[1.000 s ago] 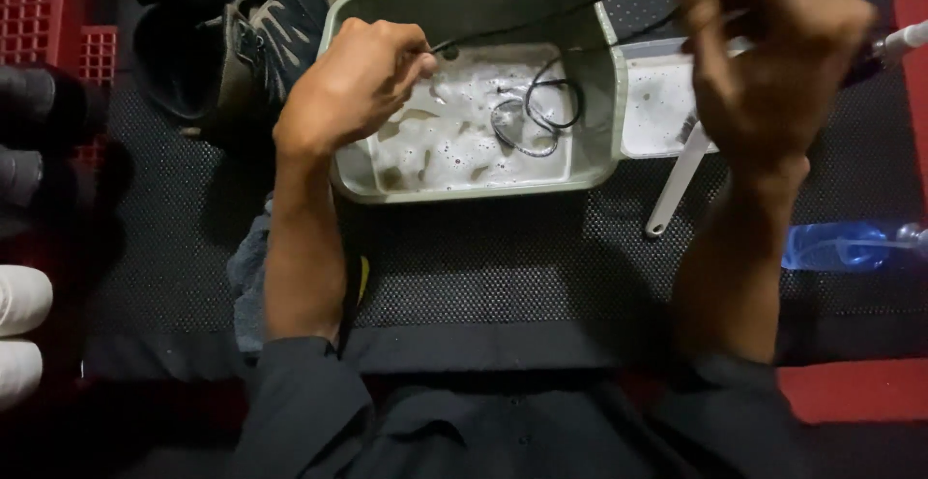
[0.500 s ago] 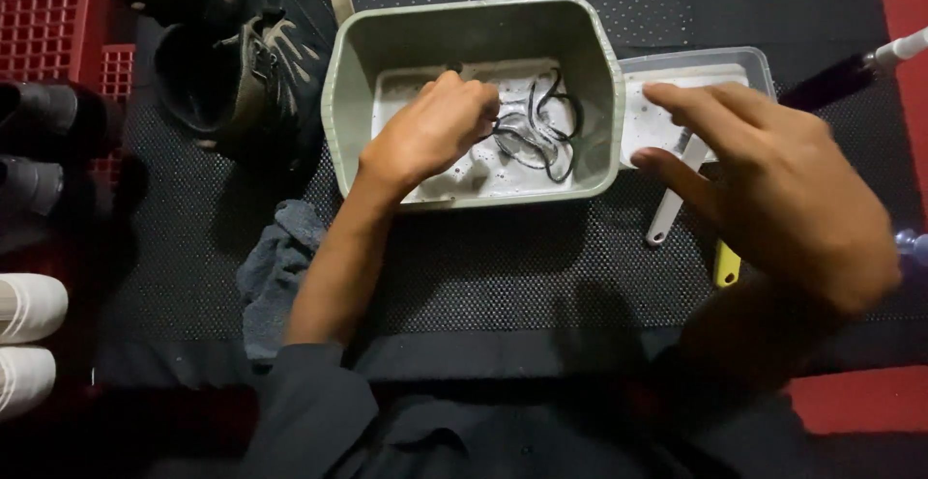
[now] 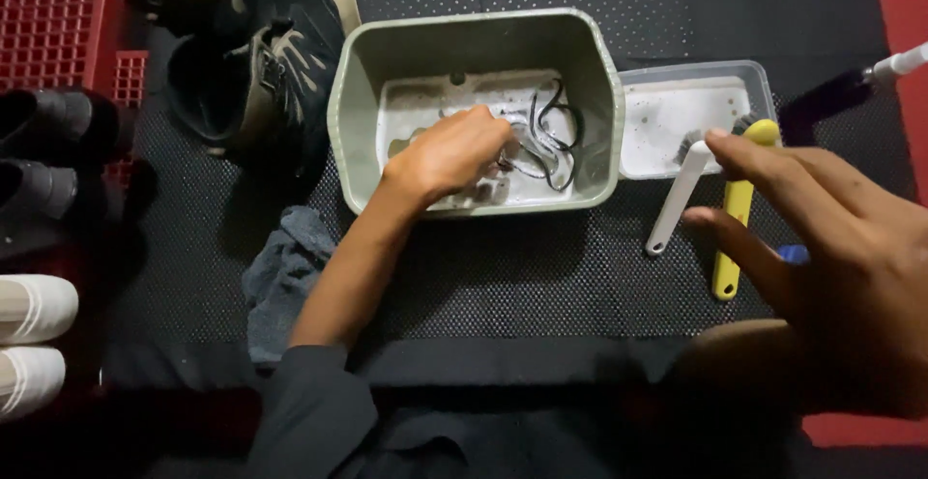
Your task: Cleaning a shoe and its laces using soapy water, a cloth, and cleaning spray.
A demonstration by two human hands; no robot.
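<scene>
The left hand (image 3: 449, 155) is down inside the grey-green tub (image 3: 360, 102), fingers curled around a tangle of black laces (image 3: 546, 141) lying in soapy water, so the step in hand looks like washing the laces by hand. The right hand (image 3: 831, 266) hovers open and holds nothing, its spread fingers just beside a yellow-handled brush (image 3: 737, 210) and a white-handled brush (image 3: 677, 199), whose heads rest in a small clear tray (image 3: 764, 83) touching the tub's right wall. Judging by that reach, the next move calls for closing on one brush handle and carrying it over to the laces. A grey rag (image 3: 285, 271) lies under the left forearm; dark shoes (image 3: 261, 63) sit beyond it.
</scene>
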